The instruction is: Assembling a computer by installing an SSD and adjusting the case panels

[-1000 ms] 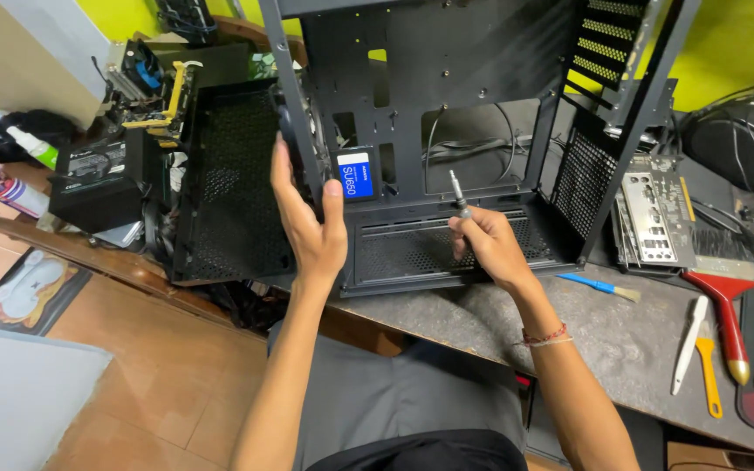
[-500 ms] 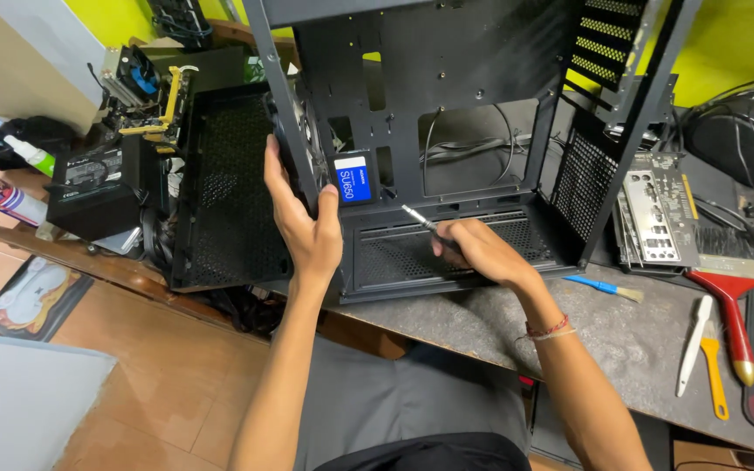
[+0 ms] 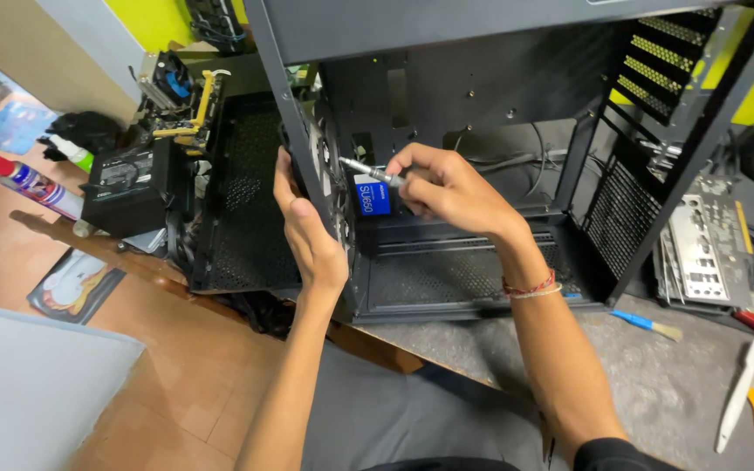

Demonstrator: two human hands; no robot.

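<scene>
My left hand (image 3: 311, 235) gripped the black computer case (image 3: 482, 157) at its front frame; my right hand (image 3: 447, 187) held a screwdriver (image 3: 368, 169) inside.

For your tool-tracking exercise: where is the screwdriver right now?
In the head view, the screwdriver is in the right hand, inside the black computer case, its tip pointing at the front panel that the left hand grips.

Grey bench (image 3: 656, 384): PC case (image 3: 482, 288), brush (image 3: 647, 324), I/O plate (image 3: 700, 257).
</scene>
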